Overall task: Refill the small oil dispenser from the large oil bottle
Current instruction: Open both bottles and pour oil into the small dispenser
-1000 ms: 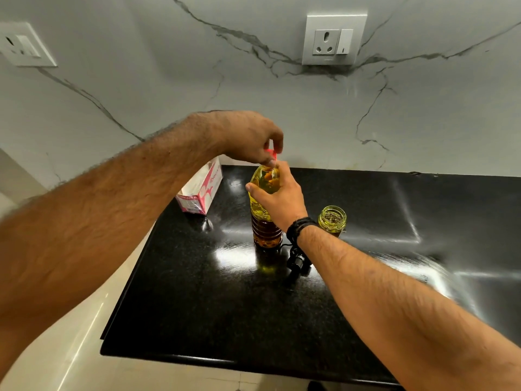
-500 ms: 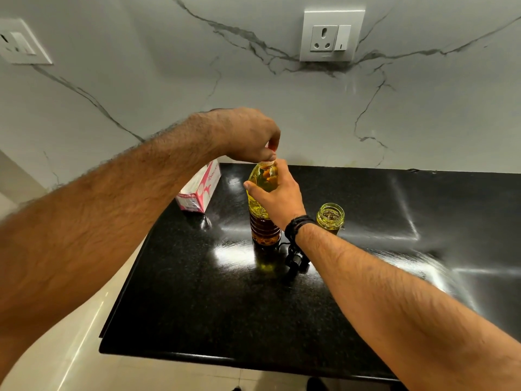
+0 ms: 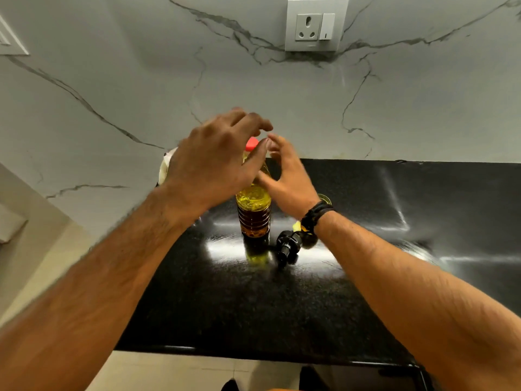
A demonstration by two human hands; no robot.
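Nearest to me, my two bare forearms reach forward over the front edge of the black countertop [image 3: 253,306], whose polished stone throws back bright patches of light. Just past my right wrist, which wears a dark braided band [image 3: 315,214], a small black pump top [image 3: 286,245] lies on its side on the counter, close beside the base of the large oil bottle [image 3: 253,213]. That bottle stands upright near the middle of the counter, yellow oil in its upper body and a darker ribbed part below, with its red cap [image 3: 251,143] showing on top between my fingers. My right hand [image 3: 287,179] is at the bottle's right shoulder, fingers loose and fairly straight, thumb against the bottle's upper part, not clamped round it. My left hand [image 3: 214,162] hovers over the left of the neck, fingers spread and relaxed, thumb lying along the neck just below the cap; motion blur keeps me from telling whether it really pinches anything. Behind my right hand only a sliver of the small oil dispenser [image 3: 324,198] shows, its open glass rim just right of the bottle. Behind my left hand peeks the pale edge of a box [image 3: 165,170]. Farther back rises the white veined marble wall [image 3: 423,108], with a socket plate [image 3: 315,24] high up.
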